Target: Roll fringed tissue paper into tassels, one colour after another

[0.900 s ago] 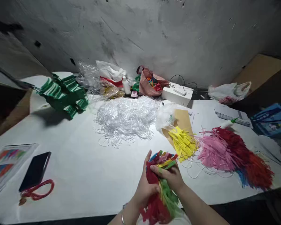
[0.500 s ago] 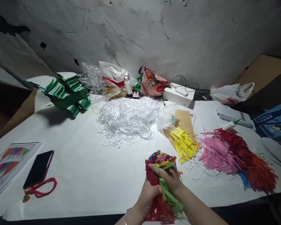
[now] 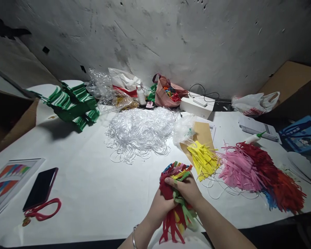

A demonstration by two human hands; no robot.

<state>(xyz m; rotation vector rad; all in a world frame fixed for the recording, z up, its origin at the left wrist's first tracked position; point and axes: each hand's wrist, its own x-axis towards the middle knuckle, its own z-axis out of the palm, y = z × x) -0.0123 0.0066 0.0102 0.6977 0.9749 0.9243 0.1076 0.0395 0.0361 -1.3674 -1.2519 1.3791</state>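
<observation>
Both my hands grip one multicoloured bundle of paper strips near the front edge of the white table. My left hand wraps round its red lower part from the left. My right hand closes over the bundle from the right, fingers across green and yellow strips. Loose red, green and yellow strip ends hang below the hands. The top of the bundle fans out above my fingers.
A yellow tassel, pink tassels and red tassels lie to the right. A heap of white thread sits behind. Green striped paper is at back left; a phone and a red cord lie at left.
My hands have squeezed the bundle tighter and shifted slightly; the hanging strip ends now dangle narrower below them. The view tilted a little.
</observation>
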